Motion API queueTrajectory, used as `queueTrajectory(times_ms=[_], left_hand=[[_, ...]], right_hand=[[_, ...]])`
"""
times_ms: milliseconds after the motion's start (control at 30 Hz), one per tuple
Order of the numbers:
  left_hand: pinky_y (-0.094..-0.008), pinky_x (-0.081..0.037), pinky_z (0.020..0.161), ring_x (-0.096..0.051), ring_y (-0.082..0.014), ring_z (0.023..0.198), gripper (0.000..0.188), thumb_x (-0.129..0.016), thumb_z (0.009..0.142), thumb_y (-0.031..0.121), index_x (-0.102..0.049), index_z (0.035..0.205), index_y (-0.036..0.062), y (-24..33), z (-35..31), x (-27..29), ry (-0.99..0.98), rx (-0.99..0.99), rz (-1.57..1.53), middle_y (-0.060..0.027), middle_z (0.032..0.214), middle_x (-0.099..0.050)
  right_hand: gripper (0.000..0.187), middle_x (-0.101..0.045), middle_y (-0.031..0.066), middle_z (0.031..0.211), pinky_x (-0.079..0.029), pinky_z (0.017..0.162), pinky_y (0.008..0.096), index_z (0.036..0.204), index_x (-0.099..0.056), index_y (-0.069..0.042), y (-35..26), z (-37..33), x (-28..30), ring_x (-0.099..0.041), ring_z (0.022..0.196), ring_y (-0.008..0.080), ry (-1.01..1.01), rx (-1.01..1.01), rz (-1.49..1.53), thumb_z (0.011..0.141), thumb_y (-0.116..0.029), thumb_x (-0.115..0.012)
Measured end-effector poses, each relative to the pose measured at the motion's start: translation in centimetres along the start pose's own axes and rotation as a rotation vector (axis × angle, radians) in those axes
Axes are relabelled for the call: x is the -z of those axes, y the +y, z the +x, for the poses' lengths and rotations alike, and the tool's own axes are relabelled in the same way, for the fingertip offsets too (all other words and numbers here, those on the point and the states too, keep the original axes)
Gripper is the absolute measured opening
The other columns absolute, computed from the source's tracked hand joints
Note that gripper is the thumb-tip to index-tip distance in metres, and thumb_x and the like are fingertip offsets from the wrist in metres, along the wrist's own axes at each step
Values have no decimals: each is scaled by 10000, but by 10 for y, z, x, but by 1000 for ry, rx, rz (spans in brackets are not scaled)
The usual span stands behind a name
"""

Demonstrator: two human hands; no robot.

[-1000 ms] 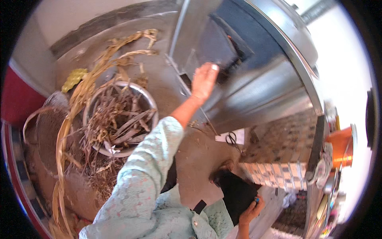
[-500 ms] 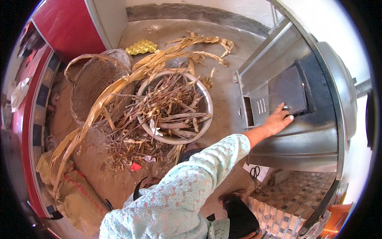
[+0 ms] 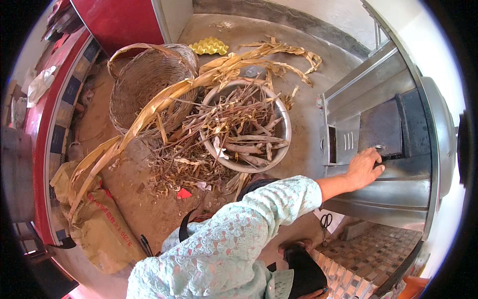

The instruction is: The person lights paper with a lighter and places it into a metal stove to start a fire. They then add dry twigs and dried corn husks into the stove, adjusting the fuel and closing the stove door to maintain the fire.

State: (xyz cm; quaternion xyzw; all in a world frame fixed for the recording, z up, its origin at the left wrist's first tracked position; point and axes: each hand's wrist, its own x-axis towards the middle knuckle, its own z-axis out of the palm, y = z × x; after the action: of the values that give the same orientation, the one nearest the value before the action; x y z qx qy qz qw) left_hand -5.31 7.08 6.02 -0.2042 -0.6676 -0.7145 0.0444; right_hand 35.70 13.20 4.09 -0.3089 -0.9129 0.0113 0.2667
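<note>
My left hand (image 3: pixel 363 169), in a pale green lace sleeve (image 3: pixel 239 229), reaches across to the front of a metal stove (image 3: pixel 378 192). Its fingers are slightly bent and apart, with nothing seen in them. The fingertips are just below the small knob (image 3: pixel 380 146) of the dark square stove door (image 3: pixel 381 127), which stands closed. Whether they touch it is hard to tell. Only a bit of my right hand (image 3: pixel 316 294) shows at the lower edge by my black trouser leg (image 3: pixel 303 271); its fingers are mostly cut off.
A metal basin (image 3: pixel 286 132) heaped with sticks (image 3: pixel 244 124) stands left of the stove. Beyond lie a wicker basket (image 3: pixel 144 74), long dry corn stalks (image 3: pixel 154 107) and a yellow egg tray (image 3: pixel 209 46). A yellow sack (image 3: pixel 107 224) is at left; scissors (image 3: pixel 326 221) lie below the stove.
The view has shifted, so things sit farther right in it. My left hand has drawn back a little from the door knob, and its fingers are more bent.
</note>
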Motion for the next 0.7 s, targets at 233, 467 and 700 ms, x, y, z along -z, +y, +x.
queueTrajectory(times_ms=[233, 467, 700], left_hand=[[-467, -419, 823, -513, -394, 984, 215, -586, 823, 154, -496, 975, 31, 16, -37, 11, -3, -18, -65, -175, 1009, -517], [-452, -459, 781, -547, -383, 933, 211, -605, 791, 120, -520, 976, 63, 17, -63, 3, -67, 1, -65, -162, 997, -537], [-304, -484, 711, -574, -165, 814, 178, -625, 816, 64, -584, 988, 89, -7, -47, 10, 21, -20, -79, -56, 883, -580]], right_hand=[[492, -559, 209, 959, -445, 791, 441, 1025, -562, 36, -4, -4, 4, -538, 866, 375, -9, -6, -29, 975, -419, -383], [376, -544, 184, 1076, -383, 914, 400, 1109, -522, 46, 26, -16, -7, -504, 1002, 323, -43, -101, 36, 975, -293, -434], [309, -532, 157, 1148, -355, 966, 373, 1153, -508, 36, 52, -18, -21, -490, 1067, 292, -15, -131, 108, 978, -208, -436]])
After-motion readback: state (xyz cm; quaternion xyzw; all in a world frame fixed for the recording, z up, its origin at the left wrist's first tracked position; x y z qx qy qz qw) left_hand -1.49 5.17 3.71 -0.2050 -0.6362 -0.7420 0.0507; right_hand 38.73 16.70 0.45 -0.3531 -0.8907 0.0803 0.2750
